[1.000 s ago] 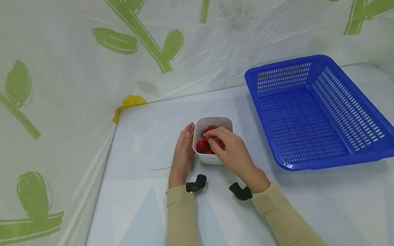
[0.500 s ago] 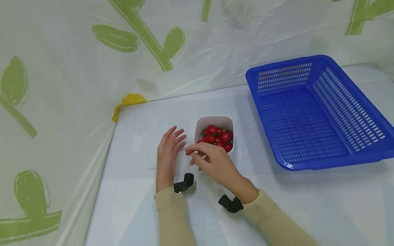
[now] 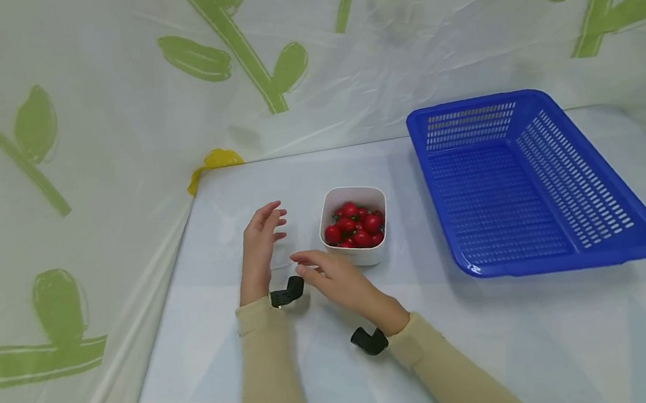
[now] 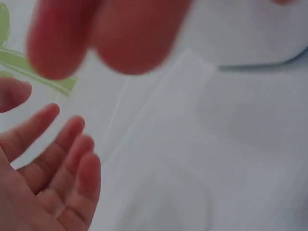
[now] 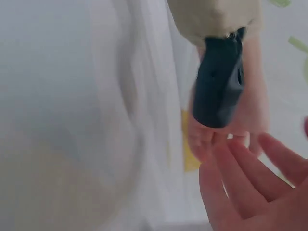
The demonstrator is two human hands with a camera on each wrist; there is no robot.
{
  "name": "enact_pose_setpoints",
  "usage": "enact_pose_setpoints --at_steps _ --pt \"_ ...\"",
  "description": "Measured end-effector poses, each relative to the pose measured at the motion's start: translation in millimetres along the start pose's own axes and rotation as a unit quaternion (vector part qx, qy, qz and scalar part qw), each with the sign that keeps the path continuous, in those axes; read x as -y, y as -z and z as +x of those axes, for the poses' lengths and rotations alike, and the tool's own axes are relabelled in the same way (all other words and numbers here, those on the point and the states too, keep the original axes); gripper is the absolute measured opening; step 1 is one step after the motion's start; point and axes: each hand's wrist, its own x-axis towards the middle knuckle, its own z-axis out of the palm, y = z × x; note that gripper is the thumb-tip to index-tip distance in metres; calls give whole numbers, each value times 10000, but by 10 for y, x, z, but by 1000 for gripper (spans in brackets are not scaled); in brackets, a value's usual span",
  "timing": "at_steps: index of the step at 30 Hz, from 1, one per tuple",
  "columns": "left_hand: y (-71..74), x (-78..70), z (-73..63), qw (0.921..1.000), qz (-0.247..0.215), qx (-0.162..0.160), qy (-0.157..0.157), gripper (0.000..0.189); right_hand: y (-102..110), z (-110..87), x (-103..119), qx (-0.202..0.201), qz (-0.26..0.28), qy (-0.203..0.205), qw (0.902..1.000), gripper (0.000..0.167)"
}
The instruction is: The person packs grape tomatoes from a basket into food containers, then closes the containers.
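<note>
Several red cherry tomatoes (image 3: 358, 224) with bits of green stem lie in a small white square container (image 3: 368, 257). To its left my left hand (image 3: 257, 250) is held apart from it, fingers loosely bent and holding nothing. My right hand (image 3: 342, 282) is in front of the container's near left corner, fingers pointing left towards the left hand, with nothing seen in its grasp. The left wrist view shows my left fingers (image 4: 72, 163) spread and loosely curved, with blurred right fingertips (image 4: 134, 43) close above. In the right wrist view my right fingers (image 5: 245, 178) are extended.
A large blue plastic basket (image 3: 442, 203) with slotted walls stands on the right of the table (image 3: 524, 344), nothing inside it. A white curtain (image 3: 335, 90) with green leaf prints closes off the back and left. A faint pale outline shows on the table between the hands.
Both hands have left the tomato container and moved left. The right hand has come out from over the tomatoes; the left has let go of the container's side. The container stays in place.
</note>
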Motion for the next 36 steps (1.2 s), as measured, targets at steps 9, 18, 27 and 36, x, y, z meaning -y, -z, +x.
enact_pose_setpoints --at_steps 9,18,27,36 --pt "378 -49 -39 9760 1850 -665 933 51 -108 50 -137 143 1714 -902 9810 50" --pt "621 64 -97 9482 2726 -311 1601 63 -220 121 -286 329 1992 -1253 9714 67" --pt "675 112 -79 9483 2682 -14 1696 54 -211 136 -285 599 2064 -1495 9651 67" --pt "698 135 -54 9441 2730 423 1798 42 -262 66 -125 579 1713 -1309 9748 68"
